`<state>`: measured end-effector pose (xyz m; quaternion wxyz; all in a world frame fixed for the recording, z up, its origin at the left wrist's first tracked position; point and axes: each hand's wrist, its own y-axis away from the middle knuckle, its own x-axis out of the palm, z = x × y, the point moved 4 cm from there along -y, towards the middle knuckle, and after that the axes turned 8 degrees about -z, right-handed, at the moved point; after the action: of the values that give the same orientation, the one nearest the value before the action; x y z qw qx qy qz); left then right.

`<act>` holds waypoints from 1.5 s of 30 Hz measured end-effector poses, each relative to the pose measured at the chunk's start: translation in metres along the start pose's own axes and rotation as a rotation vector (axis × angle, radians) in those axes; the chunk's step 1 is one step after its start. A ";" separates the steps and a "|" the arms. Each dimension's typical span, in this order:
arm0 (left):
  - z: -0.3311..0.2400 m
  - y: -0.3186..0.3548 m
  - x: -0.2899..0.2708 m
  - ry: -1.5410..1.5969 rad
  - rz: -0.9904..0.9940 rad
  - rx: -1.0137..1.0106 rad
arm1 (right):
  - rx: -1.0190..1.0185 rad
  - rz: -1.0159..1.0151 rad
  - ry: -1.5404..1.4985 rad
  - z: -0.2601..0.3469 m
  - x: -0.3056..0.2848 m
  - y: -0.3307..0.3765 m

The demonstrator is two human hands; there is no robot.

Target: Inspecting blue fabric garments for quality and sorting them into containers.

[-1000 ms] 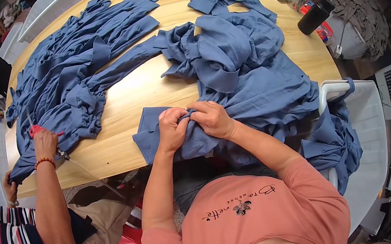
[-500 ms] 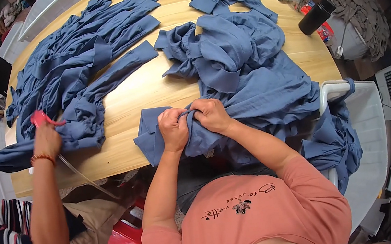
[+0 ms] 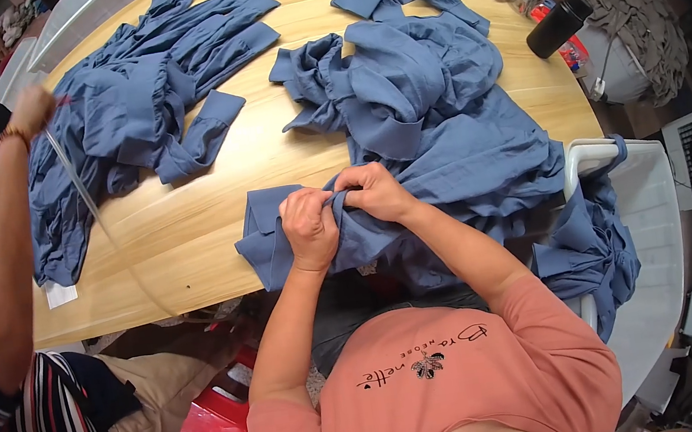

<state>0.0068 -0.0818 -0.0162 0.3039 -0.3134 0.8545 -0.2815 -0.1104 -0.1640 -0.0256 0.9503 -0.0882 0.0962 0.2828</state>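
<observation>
Blue cloth (image 3: 478, 155), matte and much creased, is heaped at the near side of a pale wooden table (image 3: 256, 162), with part of it hung over the edge. A narrow fold (image 3: 339, 199) is pinched between thumb and fingers by both the left hand (image 3: 309, 223) and the right hand (image 3: 372, 191), held just beside each other; what is covered by the curled fingers cannot be told. From its rumples, the fabric is judged soft and limp, light in any single layer and hardly fragile, though some drag may be felt from the bunched bulk at right. Little slipping is expected of so dull a surface. The surest grip is probably offered by the doubled edge at the fold, with the flatter panel (image 3: 263, 236) at left supported. At far left, a blurred co-worker's hand (image 3: 32, 113) is raised beside another blue pile (image 3: 122, 110).
</observation>
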 end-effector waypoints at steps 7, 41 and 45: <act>0.003 -0.002 0.000 0.094 0.028 -0.080 | 0.131 -0.015 -0.179 0.004 -0.001 -0.001; 0.039 -0.010 -0.034 -0.207 0.107 -0.081 | -0.460 -0.363 0.752 0.018 0.011 0.014; 0.045 -0.010 -0.036 -0.070 0.139 -0.191 | -0.747 -0.392 0.798 0.053 0.019 0.019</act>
<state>0.0640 -0.0762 -0.0273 0.3214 -0.2903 0.8859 -0.1661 -0.0987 -0.1266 0.0194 0.7796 -0.5334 0.3226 0.0609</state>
